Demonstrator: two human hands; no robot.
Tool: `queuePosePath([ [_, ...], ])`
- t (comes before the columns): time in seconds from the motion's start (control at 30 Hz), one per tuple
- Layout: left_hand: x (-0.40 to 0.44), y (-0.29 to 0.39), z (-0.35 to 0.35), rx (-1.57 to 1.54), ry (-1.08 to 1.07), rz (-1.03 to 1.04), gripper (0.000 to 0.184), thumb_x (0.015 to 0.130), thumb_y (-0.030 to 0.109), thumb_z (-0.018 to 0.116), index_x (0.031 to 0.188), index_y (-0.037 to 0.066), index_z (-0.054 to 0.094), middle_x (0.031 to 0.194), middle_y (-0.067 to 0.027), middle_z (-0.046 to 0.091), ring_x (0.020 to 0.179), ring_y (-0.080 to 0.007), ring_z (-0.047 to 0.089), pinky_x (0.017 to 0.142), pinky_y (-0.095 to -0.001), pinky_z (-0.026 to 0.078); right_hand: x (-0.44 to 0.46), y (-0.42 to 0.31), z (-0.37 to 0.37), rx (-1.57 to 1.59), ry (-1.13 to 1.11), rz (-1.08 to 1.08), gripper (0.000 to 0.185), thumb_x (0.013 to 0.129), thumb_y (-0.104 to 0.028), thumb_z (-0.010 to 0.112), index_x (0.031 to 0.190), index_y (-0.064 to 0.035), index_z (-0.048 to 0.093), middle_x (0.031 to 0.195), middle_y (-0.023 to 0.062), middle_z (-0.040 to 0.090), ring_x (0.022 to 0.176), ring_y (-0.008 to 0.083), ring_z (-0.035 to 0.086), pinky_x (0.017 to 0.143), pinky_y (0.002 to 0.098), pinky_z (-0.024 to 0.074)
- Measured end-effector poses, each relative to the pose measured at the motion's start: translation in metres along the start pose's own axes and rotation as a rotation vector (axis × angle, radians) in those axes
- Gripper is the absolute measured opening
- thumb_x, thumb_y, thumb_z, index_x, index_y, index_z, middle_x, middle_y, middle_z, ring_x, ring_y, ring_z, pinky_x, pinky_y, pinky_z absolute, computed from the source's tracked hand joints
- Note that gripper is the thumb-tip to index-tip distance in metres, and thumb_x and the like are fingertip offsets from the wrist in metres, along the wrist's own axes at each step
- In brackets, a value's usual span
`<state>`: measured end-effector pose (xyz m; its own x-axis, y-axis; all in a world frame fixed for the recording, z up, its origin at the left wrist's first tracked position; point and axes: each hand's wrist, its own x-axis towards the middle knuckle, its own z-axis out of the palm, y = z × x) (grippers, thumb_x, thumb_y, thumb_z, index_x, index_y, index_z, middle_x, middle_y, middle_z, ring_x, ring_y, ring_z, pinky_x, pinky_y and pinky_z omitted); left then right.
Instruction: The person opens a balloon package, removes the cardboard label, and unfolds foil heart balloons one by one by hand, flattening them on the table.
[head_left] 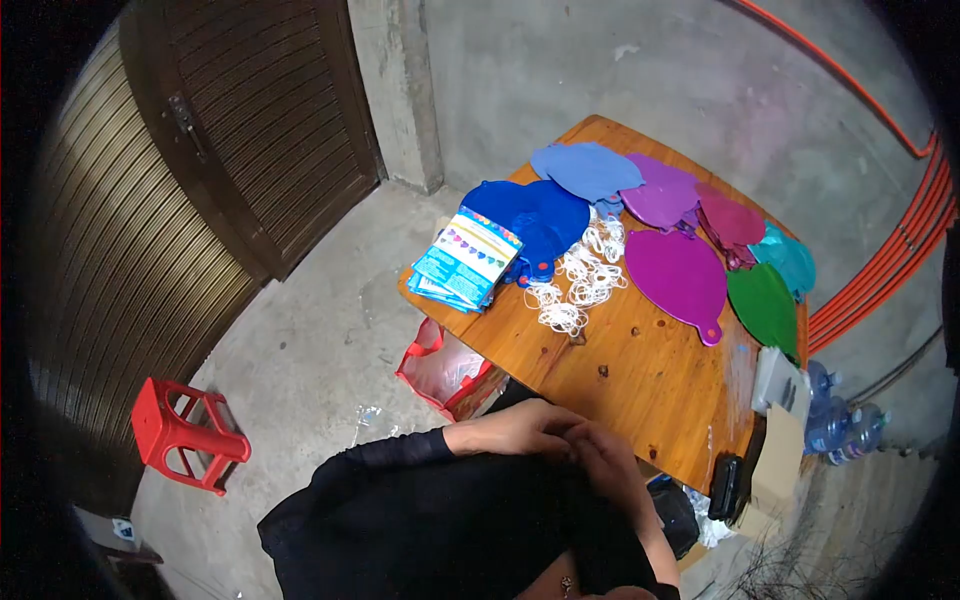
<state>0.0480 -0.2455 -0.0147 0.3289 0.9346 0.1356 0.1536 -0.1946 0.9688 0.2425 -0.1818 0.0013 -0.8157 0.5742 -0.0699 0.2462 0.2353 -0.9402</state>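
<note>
Wooden tabletop (640, 390): white cords (591, 282), thin, looped (rather tangled).

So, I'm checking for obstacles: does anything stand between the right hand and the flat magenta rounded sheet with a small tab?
Nothing visible does: between the right hand and the flat magenta sheet, only the surface of the brown wooden table shows. The tangled white looped strings lie left of that path.

Seemingly a makeshift workroom, from its bare grey wall (560, 75), exposed orange pipes (890, 277), laden wooden table (640, 375)
</note>
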Motion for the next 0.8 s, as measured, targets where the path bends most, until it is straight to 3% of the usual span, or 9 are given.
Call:
queuePosePath([
  [0.07,-0.005,0.005,-0.004,-0.01,0.011,-0.21,0.039,0.088,0.015,0.065,0.123,-0.001,0.058,0.105,-0.011,0.068,0.1,-0.0186,0.063,0.086,-0.0313,0.05,0.004,0.002,0.003,-0.065,0.036,-0.054,0.012,0.094,-0.003,0.051,0.1,-0.0018,0.061,0.08,0.0098,0.063,0.076,0.0191,0.062,0.071,0.0305,0.0496],
  [0.27,-0.018,-0.009,-0.012,-0.15,0.133,-0.477,0.019,0.09,0.011,0.063,0.105,0.0,0.065,0.087,-0.0082,0.069,0.076,-0.0154,0.066,0.067,-0.0279,0.051,0.012,0.011,0.008,0.042,0.08,-0.035,0.018,0.092,-0.007,0.058,0.108,-0.0014,0.058,0.087,0.0122,0.064,0.078,0.021,0.064,0.073,0.0322,0.0509],
  [0.37,-0.064,-0.05,-0.038,-0.315,0.221,-0.445,0.015,0.092,0.01,0.06,0.103,0.001,0.065,0.086,-0.0081,0.068,0.069,-0.0147,0.065,0.065,-0.027,0.052,0.011,0.019,0.005,-0.037,0.074,-0.088,0.027,0.091,-0.007,0.06,0.117,-0.0009,0.056,0.096,0.0127,0.064,0.085,0.0207,0.064,0.076,0.0306,0.0504],
  [0.5,-0.193,-0.156,-0.095,-0.43,0.674,-0.831,0.015,0.089,0.005,0.061,0.102,0.0,0.068,0.084,-0.0058,0.067,0.071,-0.0148,0.063,0.064,-0.0293,0.055,0.006,0.014,-0.004,-0.199,0.046,-0.193,0.028,0.09,-0.008,0.062,0.116,-0.0004,0.059,0.102,0.0137,0.064,0.09,0.022,0.064,0.077,0.0301,0.0503],
  [0.57,-0.325,-0.236,-0.132,1.148,-0.083,-0.72,0.026,0.08,0.027,0.072,0.091,0.004,0.068,0.087,-0.0098,0.068,0.073,-0.0222,0.064,0.069,-0.0408,0.053,0.005,0.013,-0.006,-0.218,0.014,-0.188,0.025,0.09,-0.01,0.063,0.113,-0.0007,0.061,0.101,0.0138,0.064,0.091,0.0235,0.064,0.078,0.0307,0.0503],
  [0.6,-0.374,-0.265,-0.132,1.263,-0.436,-1.25,0.026,0.088,0.036,0.06,0.092,0.012,0.069,0.086,-0.0041,0.068,0.081,-0.0248,0.063,0.065,-0.0494,0.046,0.005,0.013,-0.006,-0.228,0.002,-0.187,0.024,0.09,-0.011,0.063,0.111,-0.0008,0.062,0.101,0.0139,0.065,0.091,0.0242,0.065,0.078,0.031,0.0503],
  [0.63,-0.408,-0.262,-0.128,1.117,-0.348,-1.533,0.026,0.088,0.036,0.059,0.094,0.012,0.068,0.09,-0.0056,0.067,0.085,-0.0257,0.063,0.07,-0.0505,0.044,0.005,0.014,-0.006,-0.203,-0.016,-0.163,0.023,0.09,-0.012,0.063,0.111,-0.0009,0.063,0.101,0.0139,0.065,0.091,0.0244,0.065,0.078,0.0316,0.0503],
  [0.7,-0.455,-0.233,-0.116,0.761,0.286,-1.96,0.028,0.088,0.036,0.058,0.099,0.012,0.067,0.099,-0.0086,0.066,0.092,-0.0275,0.061,0.078,-0.0528,0.041,0.005,0.016,-0.005,-0.158,-0.047,-0.113,0.022,0.091,-0.013,0.063,0.11,-0.0011,0.063,0.1,0.014,0.065,0.092,0.0248,0.065,0.079,0.0326,0.0504],
  [0.8,-0.477,-0.209,-0.106,0.583,0.884,-2.139,0.032,0.088,0.036,0.057,0.107,0.011,0.065,0.111,-0.013,0.063,0.104,-0.0301,0.059,0.091,-0.0561,0.036,0.01,0.02,-0.004,-0.213,-0.061,-0.183,0.023,0.091,-0.014,0.062,0.11,-0.0014,0.063,0.098,0.0143,0.066,0.091,0.0264,0.066,0.08,0.0341,0.0507],
])
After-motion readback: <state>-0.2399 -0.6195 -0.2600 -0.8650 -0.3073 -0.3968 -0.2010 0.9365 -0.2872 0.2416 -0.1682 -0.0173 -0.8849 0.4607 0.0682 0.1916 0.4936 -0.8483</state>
